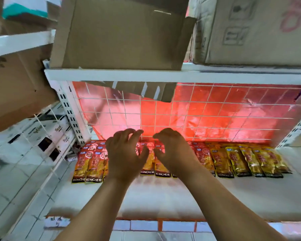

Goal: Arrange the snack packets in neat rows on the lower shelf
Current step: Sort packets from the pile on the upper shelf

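Head view:
- lower shelf white; snack packets in single row along its back, just before wire grid.
- red-orange packets at left and middle, overlapping; gold packets at right, side by side, slightly fanned.
- left hand and right hand over middle of row, palms down, small gap between them.
- both hands: fingers spread and bent, nothing gripped; contact with packets beneath cannot tell.
- upper shelf above, cardboard boxes on it.
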A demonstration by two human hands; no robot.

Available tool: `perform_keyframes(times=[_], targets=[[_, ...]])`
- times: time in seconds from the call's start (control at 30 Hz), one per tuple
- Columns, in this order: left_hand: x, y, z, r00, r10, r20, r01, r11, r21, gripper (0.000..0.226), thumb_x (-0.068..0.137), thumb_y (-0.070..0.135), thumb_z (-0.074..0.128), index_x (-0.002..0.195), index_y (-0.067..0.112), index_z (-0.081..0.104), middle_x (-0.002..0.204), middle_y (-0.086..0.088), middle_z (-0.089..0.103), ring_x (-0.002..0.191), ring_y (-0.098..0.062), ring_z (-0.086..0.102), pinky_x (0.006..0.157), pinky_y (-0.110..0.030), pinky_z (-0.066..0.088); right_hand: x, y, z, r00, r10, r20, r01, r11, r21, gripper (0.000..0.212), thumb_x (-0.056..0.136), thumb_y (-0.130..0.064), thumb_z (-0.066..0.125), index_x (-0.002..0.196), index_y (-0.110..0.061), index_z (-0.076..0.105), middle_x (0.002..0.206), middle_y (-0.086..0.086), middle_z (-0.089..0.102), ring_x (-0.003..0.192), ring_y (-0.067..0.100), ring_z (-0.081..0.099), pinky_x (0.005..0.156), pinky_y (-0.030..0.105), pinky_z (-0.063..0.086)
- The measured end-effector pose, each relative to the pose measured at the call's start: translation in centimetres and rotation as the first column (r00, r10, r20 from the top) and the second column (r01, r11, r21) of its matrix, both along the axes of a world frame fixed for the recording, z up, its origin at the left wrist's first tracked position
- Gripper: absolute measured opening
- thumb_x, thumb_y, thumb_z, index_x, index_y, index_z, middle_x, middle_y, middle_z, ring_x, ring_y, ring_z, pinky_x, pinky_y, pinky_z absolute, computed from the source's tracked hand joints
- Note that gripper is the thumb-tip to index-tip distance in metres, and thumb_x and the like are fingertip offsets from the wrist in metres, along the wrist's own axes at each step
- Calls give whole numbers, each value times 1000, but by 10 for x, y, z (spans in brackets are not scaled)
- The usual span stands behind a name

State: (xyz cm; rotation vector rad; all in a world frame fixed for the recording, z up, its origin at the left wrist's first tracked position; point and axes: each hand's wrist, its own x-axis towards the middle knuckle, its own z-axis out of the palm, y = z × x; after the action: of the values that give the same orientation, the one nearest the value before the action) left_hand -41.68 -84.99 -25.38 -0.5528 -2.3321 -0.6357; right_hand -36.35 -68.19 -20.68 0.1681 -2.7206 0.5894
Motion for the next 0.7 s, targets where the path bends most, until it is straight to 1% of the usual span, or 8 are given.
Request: perform_keyframes(times=[0.07,0.13,0.2,0.33,0.43,0.5,0.6,0.7], targets=[[17,27,16,1000,-29,-5,29,1000,-2,50,80,42,62,125,23,70,120,0,67,112,-30,60,91,-44,41,23,27,14,999,-30,-24,31,999,27,44,82,-24,70,125,-19,67,122,5,62,113,28,57,100,36,45],[38,57,34,998,-63,-24,63,998,7,51,81,43,64,128,24,69,121,-1,66,113,-30,59,90,-43,41,51,59,30,998,-48,-51,49,999,15,49,82,-29,67,130,-18,64,127,6,61,118,27,55,103,36,44],[60,88,53,994,-95,-57,96,995,11,50,83,43,64,128,23,69,121,-2,67,113,-31,60,90,-45,43,79,90,45,993,-63,-99,65,998,13,50,83,-30,67,131,-17,63,128,5,60,120,25,54,105,36,44],[118,166,92,975,-183,-122,185,983,5,50,84,45,62,129,23,68,124,-3,67,115,-32,62,95,-50,45,151,166,78,964,-128,-233,136,991,17,45,82,-28,70,125,-16,66,124,5,63,114,25,60,101,35,46],[165,227,119,953,-237,-188,244,970,11,48,83,44,62,127,25,69,123,0,65,115,-31,60,97,-48,43,208,218,106,931,-206,-302,225,974,30,44,81,-24,73,124,-16,67,122,4,64,109,26,62,95,33,47],[197,269,138,928,-290,-233,299,954,7,47,84,44,62,127,24,68,123,0,64,114,-31,58,96,-46,42,250,253,126,909,-241,-340,271,962,40,45,81,-22,74,124,-15,67,121,4,64,108,27,62,96,35,48],[235,323,166,883,-376,-280,388,922,-14,47,87,42,60,129,22,66,124,-2,63,116,-31,58,97,-47,42,301,300,152,877,-290,-383,322,947,20,45,81,-21,72,126,-16,67,124,3,64,111,26,61,99,39,49],[267,370,195,844,-461,-274,469,882,-40,48,87,43,57,130,24,64,128,-1,62,119,-30,56,100,-44,39,342,343,175,839,-349,-417,386,923,4,44,80,-18,71,124,-19,67,121,0,64,111,26,60,99,40,49]])
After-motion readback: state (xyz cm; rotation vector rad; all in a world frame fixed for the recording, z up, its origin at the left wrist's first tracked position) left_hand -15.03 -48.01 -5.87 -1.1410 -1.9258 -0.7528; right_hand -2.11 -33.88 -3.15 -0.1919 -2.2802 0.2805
